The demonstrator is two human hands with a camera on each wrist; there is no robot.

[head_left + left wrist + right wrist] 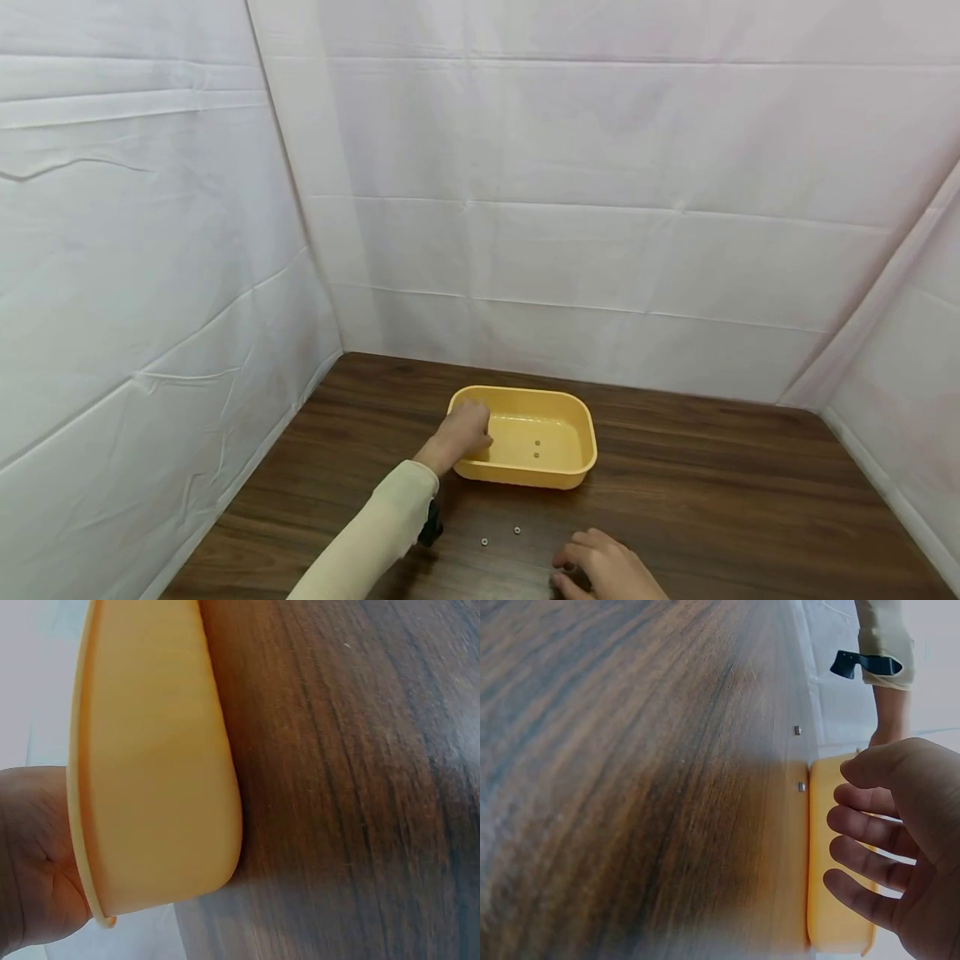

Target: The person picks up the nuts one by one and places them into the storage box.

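My left hand reaches over the left end of a yellow plastic basin, its fingers bent down inside. In the left wrist view the basin's wall hides those fingers, so I cannot tell whether they pinch anything. Two small round pieces, one of them a nut-like piece, lie on the basin floor. On the table in front of the basin are two small metal nuts, a left nut and a right nut. To their right, my right hand hovers low with loosely bent, spread fingers and nothing in them.
The dark wood-grain table carries the basin near its middle. White cloth hangs behind the table and along both sides. A black strap with a small device sits on the left wrist, over a cream sleeve.
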